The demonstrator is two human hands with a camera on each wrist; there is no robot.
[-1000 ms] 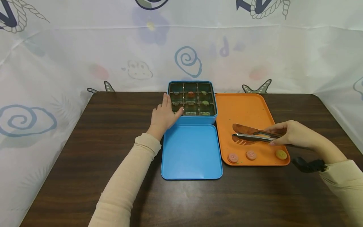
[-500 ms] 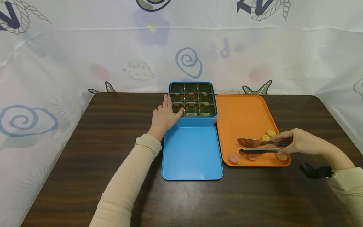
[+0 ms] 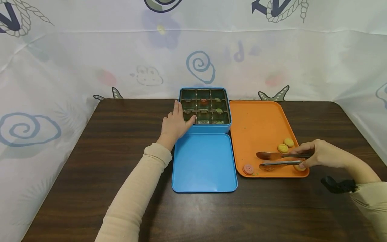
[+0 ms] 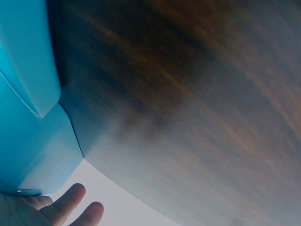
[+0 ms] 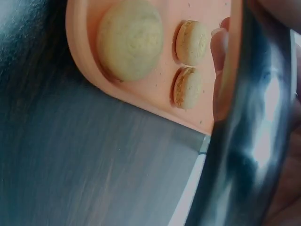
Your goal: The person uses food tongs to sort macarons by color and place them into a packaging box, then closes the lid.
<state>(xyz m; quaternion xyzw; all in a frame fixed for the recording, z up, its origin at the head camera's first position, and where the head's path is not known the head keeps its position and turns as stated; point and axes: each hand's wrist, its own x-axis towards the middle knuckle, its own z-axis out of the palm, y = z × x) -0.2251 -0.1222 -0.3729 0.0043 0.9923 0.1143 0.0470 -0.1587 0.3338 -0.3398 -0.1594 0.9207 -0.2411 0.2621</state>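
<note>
My left hand [image 3: 174, 123] rests with straight fingers against the left front corner of the blue compartment box [image 3: 208, 127], the thumb over its rim. In the left wrist view the fingers [image 4: 70, 207] lie beside the box wall [image 4: 23, 94]. My right hand [image 3: 320, 155] grips metal tongs [image 3: 276, 159], whose tips hang over a pink macaron [image 3: 267, 167] at the near edge of the orange tray [image 3: 257, 124]. Another pink macaron [image 3: 248, 169] lies to its left. Two yellow macarons [image 3: 285, 145] sit just beyond the tongs. The right wrist view shows the tongs [image 5: 249, 132] and a yellow macaron [image 5: 129, 37].
The blue lid [image 3: 204, 163] lies flat in front of the box. Some box compartments hold macarons [image 3: 219, 110]. The dark wooden table [image 3: 90, 151] is backed by a white patterned sheet [image 3: 90, 57]. A black wrist strap [image 3: 335, 185] sits on my right arm.
My right hand has carried the tongs toward me and to the right, down to the tray's near edge, uncovering the two yellow macarons. My left hand has stayed put.
</note>
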